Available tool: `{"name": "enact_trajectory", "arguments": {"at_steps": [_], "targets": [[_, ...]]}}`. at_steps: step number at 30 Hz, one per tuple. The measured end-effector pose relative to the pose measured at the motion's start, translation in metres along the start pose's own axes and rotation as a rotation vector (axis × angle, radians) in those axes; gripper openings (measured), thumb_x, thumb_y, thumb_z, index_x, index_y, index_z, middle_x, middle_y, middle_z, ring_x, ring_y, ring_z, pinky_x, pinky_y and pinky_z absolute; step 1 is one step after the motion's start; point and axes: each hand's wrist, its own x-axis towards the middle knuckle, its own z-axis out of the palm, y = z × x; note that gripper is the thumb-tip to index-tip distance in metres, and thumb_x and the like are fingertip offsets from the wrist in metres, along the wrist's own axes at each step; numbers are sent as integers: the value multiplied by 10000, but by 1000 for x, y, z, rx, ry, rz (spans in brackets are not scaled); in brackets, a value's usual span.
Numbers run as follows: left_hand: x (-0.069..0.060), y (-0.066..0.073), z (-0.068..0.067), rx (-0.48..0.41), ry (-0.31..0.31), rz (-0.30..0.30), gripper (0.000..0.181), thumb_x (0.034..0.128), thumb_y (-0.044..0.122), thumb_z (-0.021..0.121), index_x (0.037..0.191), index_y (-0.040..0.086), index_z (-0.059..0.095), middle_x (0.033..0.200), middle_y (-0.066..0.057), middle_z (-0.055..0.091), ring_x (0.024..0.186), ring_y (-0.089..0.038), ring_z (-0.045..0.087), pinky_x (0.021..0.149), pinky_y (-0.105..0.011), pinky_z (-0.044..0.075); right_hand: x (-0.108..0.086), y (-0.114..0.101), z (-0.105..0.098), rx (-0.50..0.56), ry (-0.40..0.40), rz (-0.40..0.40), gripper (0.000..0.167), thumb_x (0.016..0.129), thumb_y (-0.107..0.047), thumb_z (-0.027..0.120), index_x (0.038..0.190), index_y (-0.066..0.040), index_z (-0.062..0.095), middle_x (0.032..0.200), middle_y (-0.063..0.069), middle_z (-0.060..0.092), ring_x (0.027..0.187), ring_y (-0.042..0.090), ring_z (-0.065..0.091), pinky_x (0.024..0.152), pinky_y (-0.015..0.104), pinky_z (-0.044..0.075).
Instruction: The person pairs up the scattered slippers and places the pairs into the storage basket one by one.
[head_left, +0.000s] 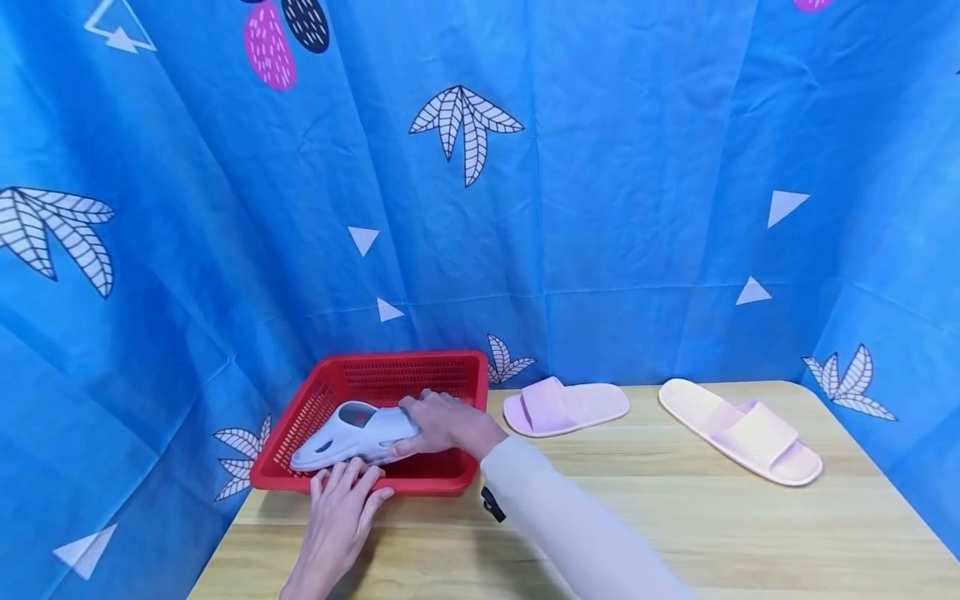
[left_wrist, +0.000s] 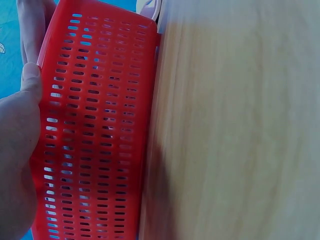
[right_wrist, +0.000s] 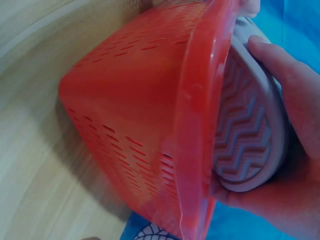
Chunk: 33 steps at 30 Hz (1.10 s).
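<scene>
A light grey-blue clog (head_left: pixel 341 440) lies tilted in the red basket (head_left: pixel 408 485), its toe to the left. My right hand (head_left: pixel 442 423) grips its heel end; the right wrist view shows the thumb and fingers of this hand (right_wrist: pixel 295 150) around the clog's zigzag-patterned sole (right_wrist: pixel 245 130), beside the basket's rim (right_wrist: pixel 192 115). At the front rim, my left hand (head_left: pixel 337 517) has its fingers bent over the edge, close to the clog. In the left wrist view, that hand (left_wrist: pixel 17 145) holds the rim of the basket (left_wrist: pixel 100 120); its fingertips are hidden.
A pink slipper (head_left: pixel 603 402) lies on the wooden table (head_left: pixel 637 500) just right of the basket. Farther right is a cream and pale pink slipper (head_left: pixel 757 433), set diagonally. A blue patterned curtain (head_left: pixel 622 208) hangs behind the table and at both sides.
</scene>
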Motion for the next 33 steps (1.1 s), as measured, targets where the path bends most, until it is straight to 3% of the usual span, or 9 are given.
{"name": "enact_trajectory", "arguments": {"at_steps": [6, 11, 19, 28, 33], "targets": [[0, 1, -1, 2, -41, -45, 207, 966, 386, 693, 1044, 194, 696, 1006, -10, 557, 1045, -275, 493, 934, -575, 278, -1, 1, 4, 17, -43, -2, 890, 823, -602, 771, 1566, -253, 427, 1394, 33, 551, 1216, 177, 527, 914, 403, 552], [0, 1, -1, 2, -27, -37, 212, 951, 377, 713, 1055, 192, 701, 1032, -29, 576, 1044, -282, 499, 928, -575, 281, -4, 1, 7, 43, -85, 35, 905, 812, -580, 788, 1572, -263, 412, 1421, 27, 526, 1227, 174, 505, 907, 399, 546], [0, 3, -2, 3, -63, -75, 282, 952, 398, 718, 1135, 184, 729, 997, -8, 523, 1028, -257, 471, 935, -548, 272, -6, 1, 12, 37, -117, 45, 809, 822, -440, 848, 1520, -257, 483, 1209, -35, 566, 1084, 114, 507, 832, 316, 527], [1, 3, -3, -22, -20, -40, 204, 937, 365, 733, 1034, 187, 710, 965, -2, 498, 975, -244, 462, 919, -552, 270, -7, 1, 15, 81, -212, 49, 728, 867, -244, 808, 1522, -269, 490, 1198, -36, 568, 1066, 132, 505, 783, 312, 519], [2, 3, -4, -29, -32, -61, 241, 944, 391, 726, 1062, 182, 730, 995, -19, 543, 1001, -255, 478, 942, -568, 271, -9, 0, 15, 126, -257, 90, 709, 874, -149, 795, 1505, -322, 521, 1176, -29, 565, 1022, 146, 523, 686, 283, 526]]}}
